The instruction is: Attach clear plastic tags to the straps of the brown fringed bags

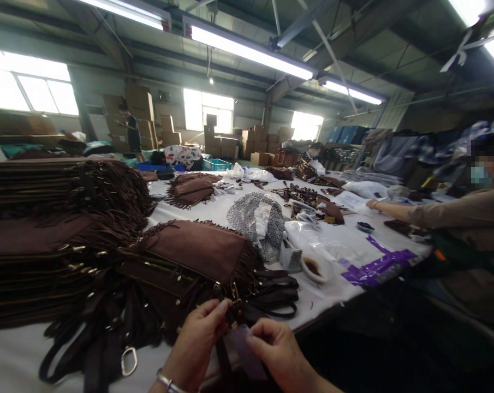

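My left hand [201, 338], with a silver bangle at its wrist, is closed in a pinch at the brown strap and metal clasp of a bag. Close on its right, my right hand [277, 346] pinches the edge of a thin translucent sheet [245, 349], which hangs between the two hands. Just beyond them lies a small pile of brown fringed bags [197, 248], with dark straps [275, 289] spilling to the right. A tall stack of similar bags [34, 240] fills the left side, its straps and a metal ring [129, 361] hanging toward the front.
Beyond the bags are a patterned cloth [257, 221], a round container [313, 268] and purple tape [378, 267] on the white table [332, 297]. At the right, a masked person [471, 218] reaches over the table. More bags and plastic lie farther back.
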`<state>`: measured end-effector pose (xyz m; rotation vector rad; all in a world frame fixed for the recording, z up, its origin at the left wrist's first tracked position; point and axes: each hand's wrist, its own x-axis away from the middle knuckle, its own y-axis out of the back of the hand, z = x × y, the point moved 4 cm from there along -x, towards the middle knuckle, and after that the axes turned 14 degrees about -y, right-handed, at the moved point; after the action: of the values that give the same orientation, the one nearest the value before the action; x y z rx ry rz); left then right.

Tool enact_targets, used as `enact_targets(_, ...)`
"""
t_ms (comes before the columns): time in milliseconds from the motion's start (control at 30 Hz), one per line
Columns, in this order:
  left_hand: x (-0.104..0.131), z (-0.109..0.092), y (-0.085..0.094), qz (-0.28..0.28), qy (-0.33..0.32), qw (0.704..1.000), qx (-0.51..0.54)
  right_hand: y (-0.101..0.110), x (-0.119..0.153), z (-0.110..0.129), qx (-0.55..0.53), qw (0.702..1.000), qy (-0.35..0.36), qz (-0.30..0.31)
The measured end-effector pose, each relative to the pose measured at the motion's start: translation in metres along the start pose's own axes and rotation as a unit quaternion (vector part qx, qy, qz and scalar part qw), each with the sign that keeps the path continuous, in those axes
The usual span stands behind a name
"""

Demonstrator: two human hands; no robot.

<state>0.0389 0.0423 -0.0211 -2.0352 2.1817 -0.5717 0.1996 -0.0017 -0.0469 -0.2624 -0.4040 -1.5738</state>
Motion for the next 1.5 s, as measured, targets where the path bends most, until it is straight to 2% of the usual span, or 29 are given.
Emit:
enact_targets(167, 0.001, 0.0, -0.002, -0.009, -0.004, 1.0, 0.007, -0.002, -0.002, -0.001, -0.002, 1.0, -0.018, -0.012)
enact_targets(433, 0.001, 0.007, -0.004, -0.007, -0.01, 1.0, -0.012, -0.01, 0.0, 0.0, -0.062, 0.997, -0.031, 0.039)
enact_targets(767, -0.002, 0.006, -0.001, -0.032, -0.03, 0.999, -0.015, -0.011, 0.001, 0.0, -0.056, 0.997, -0.01, 0.042)
enact_targets(1500, -0.005, 0.015, 0.003, -0.028, -0.071, 0.994, -0.075, -0.01, -0.003, 0.001, -0.075, 0.996, -0.029, 0.037)
